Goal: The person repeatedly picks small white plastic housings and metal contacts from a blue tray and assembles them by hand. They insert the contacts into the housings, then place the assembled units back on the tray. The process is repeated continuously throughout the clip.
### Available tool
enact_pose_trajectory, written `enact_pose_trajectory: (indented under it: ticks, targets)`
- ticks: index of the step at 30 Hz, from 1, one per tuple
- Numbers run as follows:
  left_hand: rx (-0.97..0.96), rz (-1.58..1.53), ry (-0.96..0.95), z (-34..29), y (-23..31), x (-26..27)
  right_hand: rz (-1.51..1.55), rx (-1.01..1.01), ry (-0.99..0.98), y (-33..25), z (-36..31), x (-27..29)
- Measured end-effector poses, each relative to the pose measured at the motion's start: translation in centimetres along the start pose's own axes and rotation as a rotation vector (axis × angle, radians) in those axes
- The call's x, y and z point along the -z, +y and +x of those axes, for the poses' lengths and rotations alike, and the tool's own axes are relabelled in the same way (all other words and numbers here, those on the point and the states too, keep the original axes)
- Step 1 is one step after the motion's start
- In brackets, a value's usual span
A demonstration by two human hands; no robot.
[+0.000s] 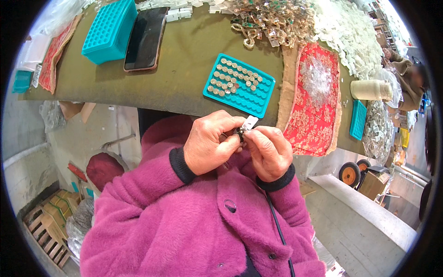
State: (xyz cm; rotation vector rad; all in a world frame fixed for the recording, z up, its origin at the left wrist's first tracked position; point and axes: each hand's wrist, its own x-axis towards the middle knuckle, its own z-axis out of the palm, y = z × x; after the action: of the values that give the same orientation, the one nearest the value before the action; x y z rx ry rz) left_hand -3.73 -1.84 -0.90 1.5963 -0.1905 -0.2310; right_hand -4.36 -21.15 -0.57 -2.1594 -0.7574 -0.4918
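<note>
In front of my coat, just off the table's near edge, both hands meet fingertip to fingertip. My left hand (207, 142) is closed, thumb and forefinger pinching a small dark piece (240, 132) whose kind I cannot make out. A small white tag (250, 123) sticks up from between the fingers, against the tray's near edge in the picture. My right hand (269, 153) pinches at the same dark piece from the other side. Beyond them lies a teal tray (260, 105) with rows of small round metallic pieces (230, 74) in its left and upper hollows.
A red patterned cloth (313, 134) holds a heap of clear bits (317, 81). Behind are gold-coloured pieces (272, 18) and a white pile (346, 41). A phone (146, 39) and stacked teal trays (110, 32) stand left, a yarn cone (369, 90) right. Another person (406, 78) is far right.
</note>
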Motion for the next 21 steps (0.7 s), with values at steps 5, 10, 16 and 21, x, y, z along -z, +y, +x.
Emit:
enact_pose_trajectory:
  ticks: [5,10,16,21]
  targets:
    - [-0.022,0.054,-0.037,0.1,-0.1,0.4,0.044,-0.069,0.029,-0.3,0.1,-0.2]
    - [0.147,-0.225,-0.058,0.1,-0.1,0.5,0.054,-0.145,0.055,-1.0,0.2,-0.1]
    - [0.277,-0.473,-0.157,0.1,-0.3,0.7,0.007,-0.058,0.002,-1.0,0.7,0.3]
    - [0.339,-0.576,-0.230,-0.2,-0.5,1.2,-0.041,-0.055,-0.057,-0.9,0.9,0.6]
